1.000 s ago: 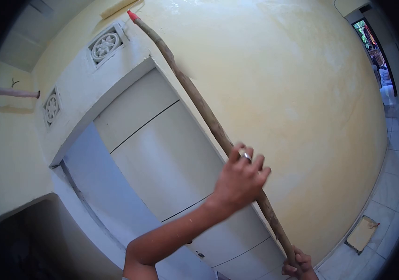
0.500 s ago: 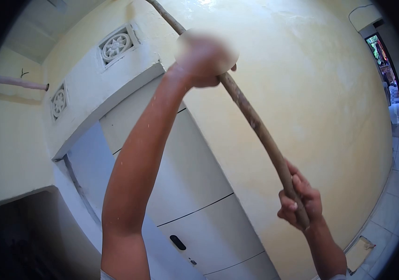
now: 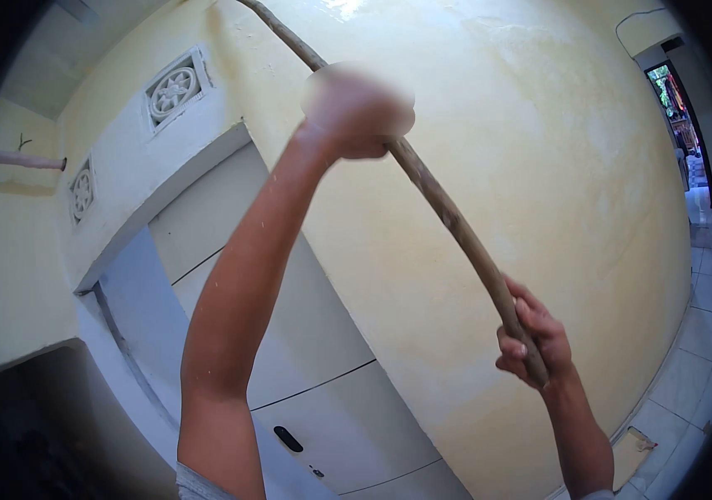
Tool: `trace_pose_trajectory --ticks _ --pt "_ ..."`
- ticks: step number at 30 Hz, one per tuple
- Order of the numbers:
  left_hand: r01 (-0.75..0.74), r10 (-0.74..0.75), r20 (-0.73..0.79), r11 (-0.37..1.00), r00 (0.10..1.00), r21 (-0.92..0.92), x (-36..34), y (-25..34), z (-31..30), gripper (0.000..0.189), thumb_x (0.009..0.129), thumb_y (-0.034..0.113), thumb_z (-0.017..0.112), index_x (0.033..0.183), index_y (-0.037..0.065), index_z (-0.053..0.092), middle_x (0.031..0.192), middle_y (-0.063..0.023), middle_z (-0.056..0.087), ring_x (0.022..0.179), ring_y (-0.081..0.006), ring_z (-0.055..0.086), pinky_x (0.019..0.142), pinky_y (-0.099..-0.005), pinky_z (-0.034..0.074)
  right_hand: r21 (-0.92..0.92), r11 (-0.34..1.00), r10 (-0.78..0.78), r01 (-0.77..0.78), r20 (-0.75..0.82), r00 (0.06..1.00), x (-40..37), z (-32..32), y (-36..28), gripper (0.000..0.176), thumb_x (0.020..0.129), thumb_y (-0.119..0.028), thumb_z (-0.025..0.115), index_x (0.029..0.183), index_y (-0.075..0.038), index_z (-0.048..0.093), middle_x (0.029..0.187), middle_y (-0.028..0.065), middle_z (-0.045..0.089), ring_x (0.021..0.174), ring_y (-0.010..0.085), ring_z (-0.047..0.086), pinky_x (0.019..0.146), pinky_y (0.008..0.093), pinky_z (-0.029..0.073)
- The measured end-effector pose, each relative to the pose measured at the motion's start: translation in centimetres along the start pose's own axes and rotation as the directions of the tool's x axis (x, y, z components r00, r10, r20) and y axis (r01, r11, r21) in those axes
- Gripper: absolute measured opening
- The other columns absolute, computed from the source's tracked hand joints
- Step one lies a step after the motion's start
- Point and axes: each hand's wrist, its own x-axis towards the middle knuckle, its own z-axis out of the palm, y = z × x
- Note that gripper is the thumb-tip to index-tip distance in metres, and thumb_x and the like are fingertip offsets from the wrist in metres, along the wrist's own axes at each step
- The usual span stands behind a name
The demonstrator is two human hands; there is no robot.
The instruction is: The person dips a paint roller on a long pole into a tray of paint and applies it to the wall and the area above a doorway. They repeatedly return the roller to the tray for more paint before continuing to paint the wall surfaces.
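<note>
A long wooden stick [image 3: 460, 229] runs on a slant from the top edge of the view down to the right, in front of a yellow wall. Around its lower end my right hand [image 3: 535, 337] is closed, with the stick's tip just below the fingers. Higher up, my left hand [image 3: 360, 117] is raised on the stick; the hand is blurred, but the stick enters and leaves it. The upper end of the stick lies outside the view.
A grey door [image 3: 306, 367] stands behind my left arm, with white vent blocks [image 3: 174, 93] above it. A pipe [image 3: 22, 157] juts out at the left. At the right, a tiled floor [image 3: 689, 367] leads to an open doorway [image 3: 679, 125].
The view has turned a little to the right, so the door and vents sit further left. Both hands still hold the stick, whose lower end is slightly higher in view.
</note>
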Motion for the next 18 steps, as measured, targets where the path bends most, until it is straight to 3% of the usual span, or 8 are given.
trace_pose_trajectory --ticks 1,4,7,8,10,14,16,18 --pt "-0.014 0.015 0.008 1.0 1.0 -0.018 -0.4 1.3 0.6 0.018 0.07 0.02 0.076 0.088 0.023 0.072 0.088 0.0048 0.069 0.084 -0.02 0.064 0.088 -0.0366 0.043 0.044 0.999 0.002 0.002 -0.083 0.997 -1.3 -1.1 0.7 0.05 0.1 -0.016 0.047 0.147 -0.011 0.032 0.085 0.0085 0.058 0.055 0.0157 0.052 0.039 0.0267 0.033" --pt "-0.052 0.05 -0.035 0.996 0.998 -0.066 -2.8 5.8 2.7 0.012 0.072 0.024 0.075 0.083 0.024 0.072 0.079 0.0062 0.068 0.08 -0.0182 0.064 0.083 -0.0327 0.042 0.121 0.992 0.042 -0.041 -0.006 0.999 -5.4 -7.0 3.5 0.052 0.099 -0.017 0.05 0.147 -0.014 0.033 0.098 0.0088 0.061 0.056 0.0179 0.052 0.042 0.0294 0.036" --pt "-0.067 0.073 0.056 0.992 0.996 -0.103 -5.2 10.6 3.0 0.01 0.073 0.027 0.072 0.082 0.023 0.071 0.079 0.0021 0.066 0.082 -0.0185 0.063 0.084 -0.033 0.041 0.207 0.975 0.096 -0.077 -0.082 0.992 -10.3 -10.5 6.2 0.052 0.098 -0.017 0.051 0.147 -0.017 0.035 0.106 0.0041 0.062 0.057 0.0188 0.051 0.047 0.0317 0.035" --pt "-0.068 0.071 0.024 0.99 0.997 -0.124 -6.0 12.0 3.3 0.011 0.071 0.025 0.072 0.081 0.022 0.071 0.078 0.0009 0.066 0.083 -0.02 0.063 0.084 -0.0336 0.041 0.232 0.969 0.111 -0.084 -0.109 0.988 -12.3 -11.3 7.1 0.053 0.097 -0.018 0.052 0.147 -0.017 0.035 0.107 0.0029 0.062 0.056 0.0189 0.051 0.047 0.0323 0.034" --pt "-0.112 0.087 -0.134 0.975 0.987 -0.194 -7.7 15.1 4.1 0.008 0.068 0.021 0.071 0.074 0.019 0.066 0.074 -0.0001 0.063 0.081 -0.0219 0.063 0.082 -0.0347 0.042 0.274 0.956 0.137 -0.101 -0.117 0.984 -16.0 -13.0 8.3 0.054 0.096 -0.021 0.053 0.147 -0.017 0.035 0.1 0.0048 0.063 0.055 0.0192 0.049 0.048 0.033 0.032" --pt "-0.139 0.106 -0.127 0.946 0.986 -0.292 -10.3 20.5 2.8 0.011 0.067 0.017 0.069 0.068 0.013 0.059 0.07 -0.0043 0.059 0.083 -0.026 0.064 0.083 -0.0364 0.042 0.199 0.972 0.134 -0.122 -0.051 0.99 -23.1 -13.9 9.4 0.056 0.096 -0.024 0.054 0.147 -0.015 0.034 0.088 0.0077 0.061 0.055 0.0193 0.048 0.047 0.0329 0.03" --pt "-0.164 0.084 -0.244 0.93 0.966 -0.33 -11.2 22.4 2.4 0.011 0.068 0.016 0.068 0.068 0.011 0.058 0.07 -0.0066 0.058 0.088 -0.0276 0.064 0.085 -0.0393 0.042 0.173 0.978 0.13 -0.114 -0.08 0.988 -25.8 -13.5 9.9 0.054 0.096 -0.027 0.055 0.144 -0.012 0.037 0.07 0.0104 0.055 0.052 0.0182 0.047 0.046 0.0335 0.028" --pt "-0.171 0.074 -0.262 0.912 0.962 -0.372 -12.2 24.4 1.7 0.011 0.07 0.016 0.067 0.068 0.01 0.058 0.07 -0.0072 0.058 0.089 -0.0281 0.064 0.085 -0.0407 0.042 0.158 0.981 0.127 -0.112 -0.092 0.988 -28.4 -12.6 10.2 0.054 0.096 -0.028 0.055 0.143 -0.011 0.037 0.065 0.0101 0.052 0.05 0.0176 0.046 0.045 0.0338 0.027"
